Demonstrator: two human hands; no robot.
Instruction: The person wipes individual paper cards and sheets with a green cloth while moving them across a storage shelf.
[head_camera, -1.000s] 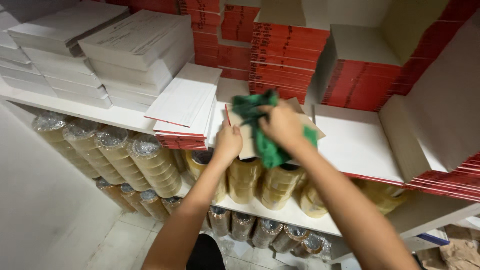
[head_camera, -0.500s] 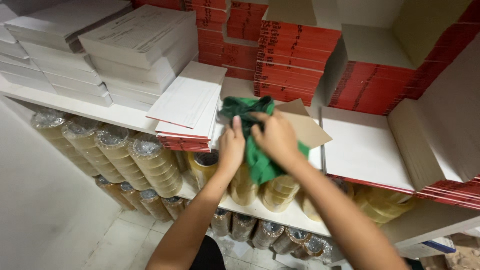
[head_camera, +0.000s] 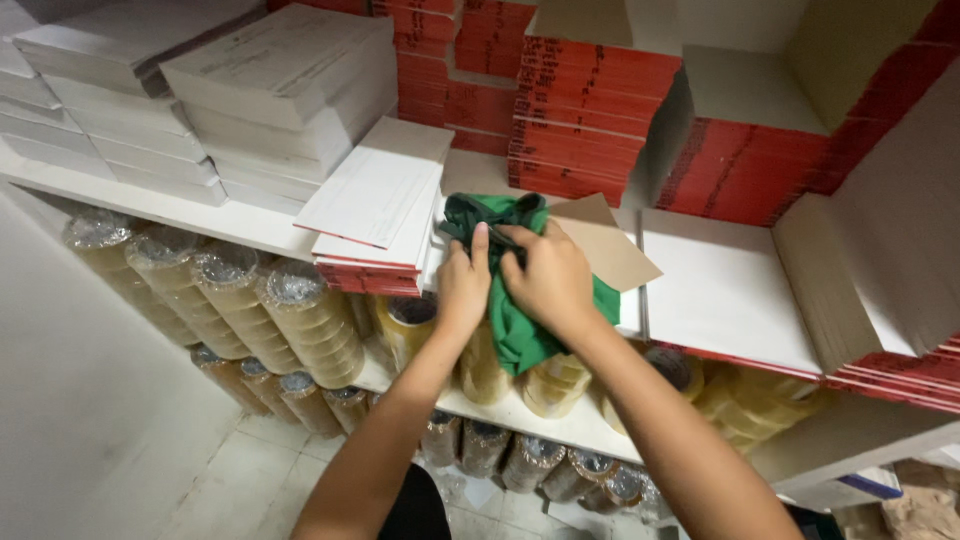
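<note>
A white shelf (head_camera: 200, 215) is running across a cramped storeroom, its front edge overhanging a lower shelf (head_camera: 520, 415) packed with shrink-wrapped columns of brown packing tape rolls (head_camera: 300, 320). The upper shelf is leaving little open room: stacks of white flat cartons (head_camera: 280, 90) are crowding the left, red-edged stacks of flat cartons (head_camera: 590, 110) are rising along the back, and only a bare white sheet (head_camera: 720, 290) on the right is lying open. Both hands are working at the shelf's front edge. The left hand (head_camera: 462, 285) is pressing on a green cloth (head_camera: 520, 320), fingers extended over its bunched top, so its grip is resting rather than clenched. The right hand (head_camera: 550, 280) is grasping the same soft, crumpled fabric, fingers curled into it. The cloth is lying over a brown cardboard sheet (head_camera: 605, 250) with a tail hanging below the shelf edge in front of the tape rolls. How much cardboard the cloth is covering is hidden by the hands. A low pile of white, red-edged cartons (head_camera: 375, 215) is sitting just beside the left hand. The stacks at the frame's edges are being cut off.
</note>
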